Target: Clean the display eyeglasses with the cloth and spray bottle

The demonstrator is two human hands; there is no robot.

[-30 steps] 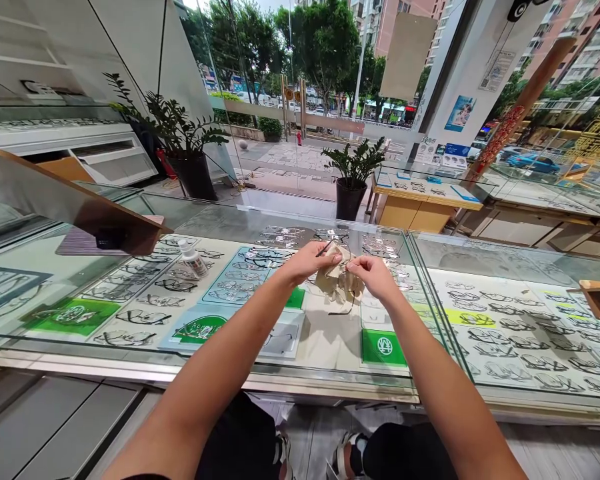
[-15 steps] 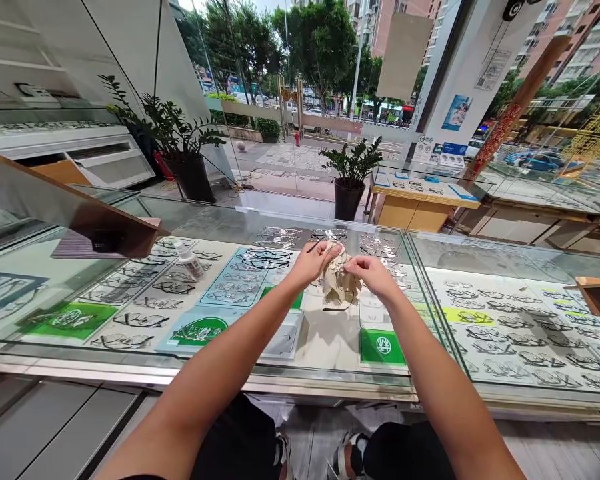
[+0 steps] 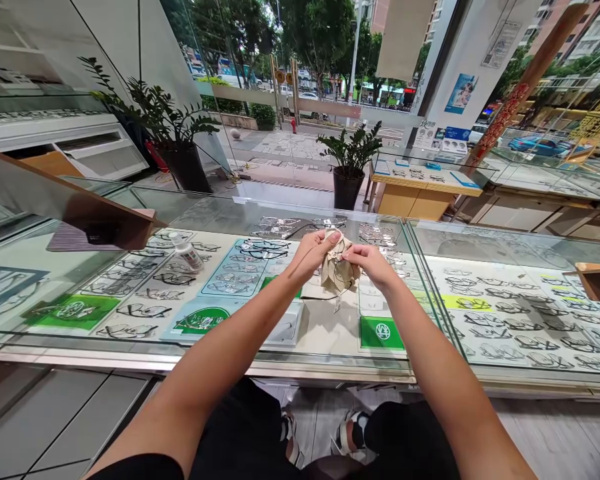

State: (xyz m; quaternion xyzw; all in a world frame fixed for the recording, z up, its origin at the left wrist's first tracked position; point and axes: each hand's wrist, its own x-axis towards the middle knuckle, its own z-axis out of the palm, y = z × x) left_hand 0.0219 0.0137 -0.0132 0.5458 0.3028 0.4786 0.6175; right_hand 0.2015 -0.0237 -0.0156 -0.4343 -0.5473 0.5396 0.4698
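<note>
Above the glass counter, my left hand (image 3: pixel 311 256) is closed on a beige cleaning cloth (image 3: pixel 329 280) bunched around a pair of thin-rimmed eyeglasses (image 3: pixel 347 272). My right hand (image 3: pixel 373 263) pinches the eyeglasses at the cloth's right side; the fingertips partly hide the grip. One dark temple sticks out below the cloth to the left, and a small white tag (image 3: pixel 337 305) hangs under it. Part of the frame is covered by the cloth and fingers.
Rows of eyeglasses lie in the glass display counter (image 3: pixel 330 363). A white spray bottle (image 3: pixel 186 252) stands to the left, near a blue tray (image 3: pixel 207 293). A green card (image 3: pixel 381 332) lies below my right hand. Wooden-framed pieces stand at left (image 3: pixel 115 220) and right (image 3: pixel 597 287).
The cloth and eyeglasses have turned in my hands: the lower temple now points left, and the tag hangs in view. The view has tilted down slightly.
</note>
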